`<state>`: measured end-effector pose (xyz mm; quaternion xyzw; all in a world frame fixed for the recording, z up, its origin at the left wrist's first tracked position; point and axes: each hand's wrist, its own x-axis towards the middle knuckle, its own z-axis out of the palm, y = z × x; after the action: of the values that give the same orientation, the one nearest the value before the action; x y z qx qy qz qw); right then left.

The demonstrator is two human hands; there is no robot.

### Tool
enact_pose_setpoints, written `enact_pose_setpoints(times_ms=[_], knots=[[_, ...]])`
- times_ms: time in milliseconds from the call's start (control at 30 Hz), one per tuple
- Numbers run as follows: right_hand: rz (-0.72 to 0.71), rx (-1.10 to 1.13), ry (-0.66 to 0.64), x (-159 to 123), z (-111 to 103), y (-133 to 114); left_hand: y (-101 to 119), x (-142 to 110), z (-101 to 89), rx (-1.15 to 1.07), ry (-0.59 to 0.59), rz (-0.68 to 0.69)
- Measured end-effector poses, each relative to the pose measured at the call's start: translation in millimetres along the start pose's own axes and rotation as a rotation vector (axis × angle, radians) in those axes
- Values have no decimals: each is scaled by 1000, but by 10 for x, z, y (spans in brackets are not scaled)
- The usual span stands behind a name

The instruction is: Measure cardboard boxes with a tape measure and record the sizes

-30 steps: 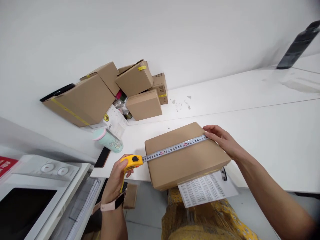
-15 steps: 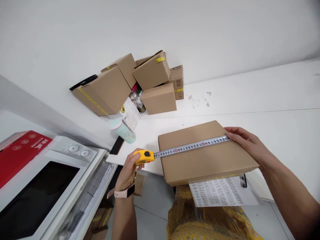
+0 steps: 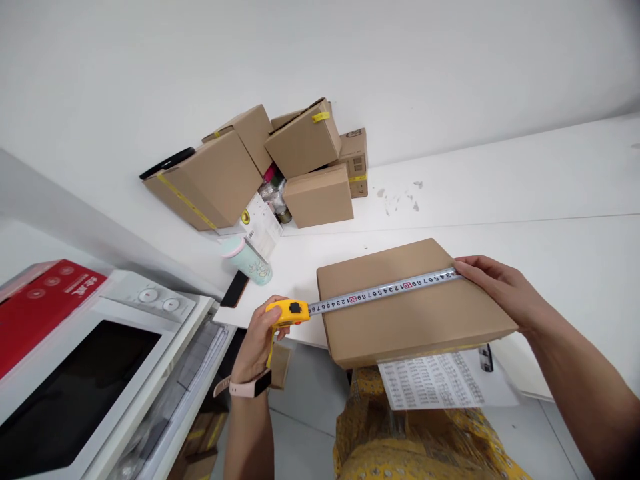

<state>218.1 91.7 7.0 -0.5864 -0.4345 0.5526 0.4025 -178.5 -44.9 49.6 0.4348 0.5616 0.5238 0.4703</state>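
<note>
My left hand (image 3: 261, 333) is closed around a yellow tape measure (image 3: 290, 311), just off the left end of a closed cardboard box (image 3: 390, 327). Its silver blade (image 3: 380, 293) runs out across the top of the box, with the numbers upside down to me. At the right edge of the box my right hand (image 3: 493, 287) has its thumb on the blade's end; the other fingers go down behind the side, partly hidden. The box sits at the front of the white table (image 3: 550, 267), with a printed sheet (image 3: 435, 383) showing below its near edge.
Several cardboard boxes (image 3: 303, 143) are piled against the wall at the back left. A mint tumbler (image 3: 249, 260) and a dark flat object (image 3: 234, 289) lie nearer the left edge. Further left is a white microwave (image 3: 95, 380) with a red box (image 3: 45, 303) on top.
The view has shifted very slightly. Both hands, the tape measure and the box keep the same places relative to each other.
</note>
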Motion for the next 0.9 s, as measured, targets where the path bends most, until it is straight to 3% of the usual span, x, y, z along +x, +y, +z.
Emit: enact_pose_setpoints(times_ms=[133, 233, 300, 367, 467, 500, 600, 700, 900], knots=[[-107, -118, 65, 37, -136, 36, 180, -206, 123, 72, 18, 36], [-279, -29, 105, 69, -268, -117, 320, -426, 226, 120, -35, 28], [-379, 55, 146, 85, -328, -325, 361, -548, 340, 117, -190, -33], [-457, 52, 149, 109, -325, -572, 325, -621, 528, 80, -440, -137], [-480, -136, 2, 194, -146, -892, 109, -653, 946, -52, -800, -335], [-454, -211, -55, 237, -44, -964, 10, -656, 1104, -134, -839, -389], [-349, -414, -211, 391, 313, -1055, -261, -684, 1551, -429, -765, -466], [-309, -567, -351, 525, 608, -1015, -366, -737, 1863, -601, -720, -490], [-343, -658, -472, 661, 776, -873, -296, -811, 2126, -694, -689, -499]])
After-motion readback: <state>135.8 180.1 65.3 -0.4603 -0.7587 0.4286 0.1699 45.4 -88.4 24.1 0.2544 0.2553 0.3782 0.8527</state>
